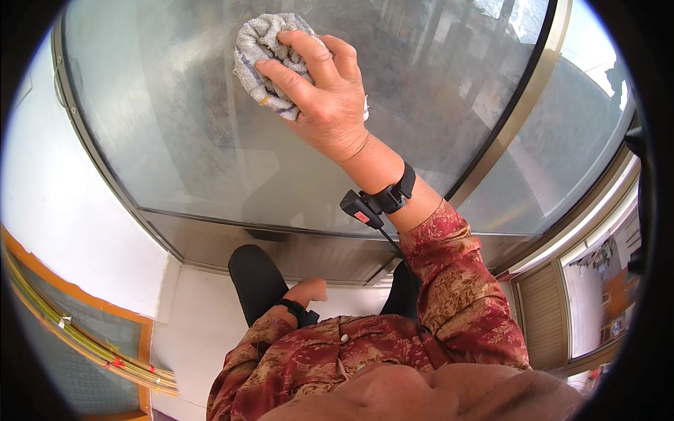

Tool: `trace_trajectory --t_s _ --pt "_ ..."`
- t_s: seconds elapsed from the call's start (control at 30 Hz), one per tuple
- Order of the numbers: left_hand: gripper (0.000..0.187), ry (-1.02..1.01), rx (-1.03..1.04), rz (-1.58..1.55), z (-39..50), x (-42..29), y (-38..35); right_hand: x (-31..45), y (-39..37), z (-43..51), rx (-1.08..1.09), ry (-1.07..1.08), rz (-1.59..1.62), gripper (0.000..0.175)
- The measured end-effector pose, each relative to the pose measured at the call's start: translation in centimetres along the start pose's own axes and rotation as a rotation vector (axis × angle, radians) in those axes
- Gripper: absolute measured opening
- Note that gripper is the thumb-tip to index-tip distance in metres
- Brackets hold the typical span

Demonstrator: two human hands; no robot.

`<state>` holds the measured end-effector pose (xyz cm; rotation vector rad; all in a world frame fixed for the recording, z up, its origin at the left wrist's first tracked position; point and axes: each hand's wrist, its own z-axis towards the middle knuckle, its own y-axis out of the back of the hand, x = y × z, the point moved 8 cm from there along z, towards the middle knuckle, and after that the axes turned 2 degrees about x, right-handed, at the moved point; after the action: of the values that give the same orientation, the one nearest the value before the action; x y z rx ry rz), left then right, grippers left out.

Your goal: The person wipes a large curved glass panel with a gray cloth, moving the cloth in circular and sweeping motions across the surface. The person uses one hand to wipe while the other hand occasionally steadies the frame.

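Observation:
Crumpled in my right hand (321, 79) is a grey-white terry cloth (258, 42) with blue and yellow stripes. My fingers spread over the cloth, which lies against a large framed glass pane (174, 131). Smears and reflections dull this glass. A black strap with a small cabled device (363, 208) sits on my right wrist. Down by my thigh, my left hand (310, 289) hangs well below the pane's lower rail, with a black band (297, 310) on its wrist. Its fingers are mostly hidden, and I see nothing held there.
Beside the pane on the right, past a metal frame post (505, 126), is another glass panel (558, 163). A white wall (79, 184) borders the left side. Long thin poles (105, 347) with red ties lean near an orange-framed screen (145, 358). Pale floor (200, 305) lies below.

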<state>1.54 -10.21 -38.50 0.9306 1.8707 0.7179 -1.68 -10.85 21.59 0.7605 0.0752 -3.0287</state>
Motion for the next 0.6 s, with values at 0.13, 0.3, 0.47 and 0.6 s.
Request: trace_trajectory --t_s 0.13,0.3,0.47,0.6 --pt "0.034 0.072 0.067 0.017 0.0 1.5 -0.1 -0.2 -0.2 0.1 0.073 -0.002 0.057 0.046" --pt "0.037 0.103 0.127 0.002 -0.6 3.3 0.6 -2.6 1.1 -0.2 0.135 -0.046 0.020 0.057" --pt "0.039 0.081 0.164 0.046 -0.5 5.0 0.1 -7.6 5.6 -0.5 0.111 -0.140 -0.172 0.068" --pt "0.037 0.026 0.120 0.057 0.0 6.0 -0.3 -11.2 8.8 -1.3 0.046 -0.128 -0.321 0.064"
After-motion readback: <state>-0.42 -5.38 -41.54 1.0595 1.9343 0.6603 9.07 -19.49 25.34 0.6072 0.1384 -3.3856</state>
